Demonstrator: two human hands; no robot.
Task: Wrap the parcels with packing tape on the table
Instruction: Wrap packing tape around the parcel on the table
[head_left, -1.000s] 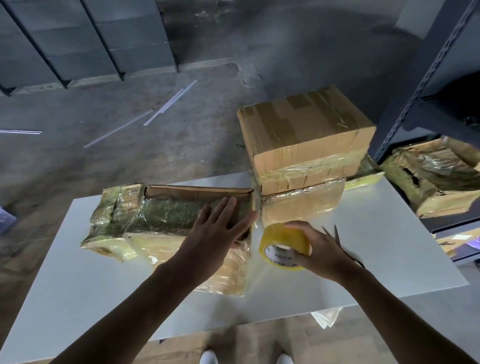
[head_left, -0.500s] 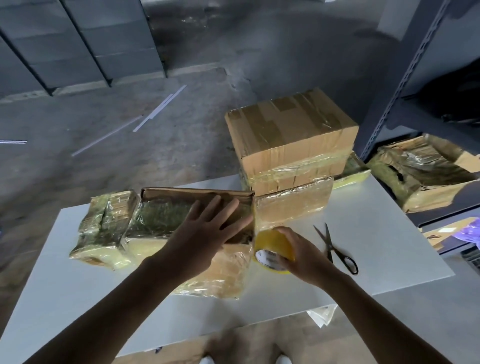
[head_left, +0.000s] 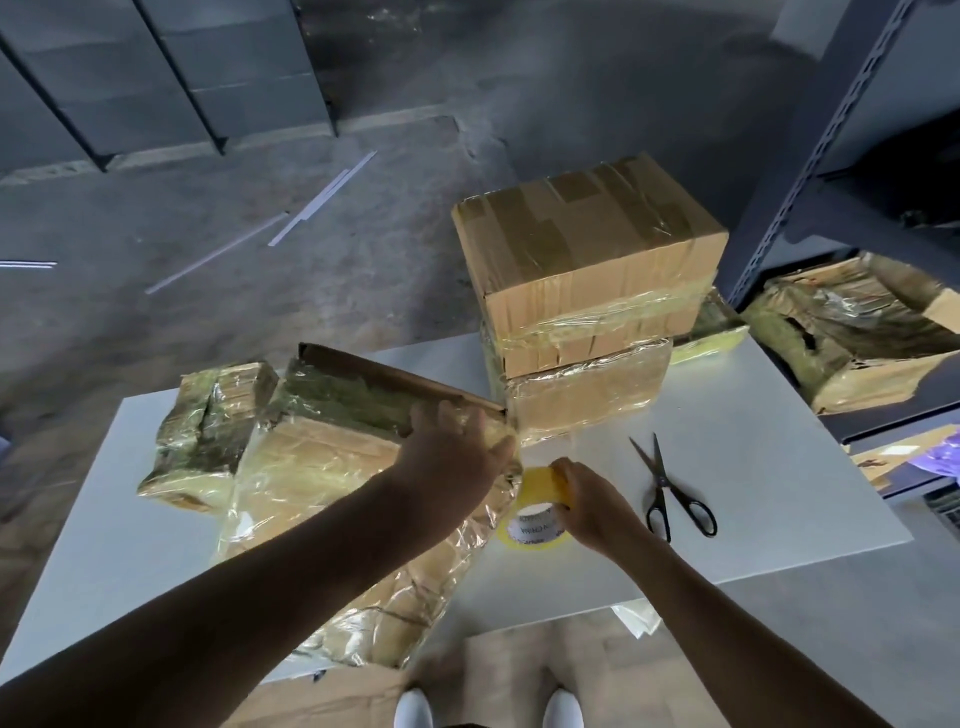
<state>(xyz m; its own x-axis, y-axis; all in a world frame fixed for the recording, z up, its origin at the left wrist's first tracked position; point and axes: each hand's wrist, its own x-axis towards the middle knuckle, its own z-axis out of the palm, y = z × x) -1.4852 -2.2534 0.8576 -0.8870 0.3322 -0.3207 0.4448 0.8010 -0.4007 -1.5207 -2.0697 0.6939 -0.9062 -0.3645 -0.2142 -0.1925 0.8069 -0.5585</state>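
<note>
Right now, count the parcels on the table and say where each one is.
5, maybe more hidden behind the stack: a small one far left, a large one under the left hand, two stacked at the back, one peeking out behind them.

On the table (head_left: 779, 467): two stacked boxes (head_left: 587, 312) at rear, scissors (head_left: 670, 488) right, large parcel (head_left: 322, 493) left, smaller parcel (head_left: 208, 426) apparently touching its left.
</note>
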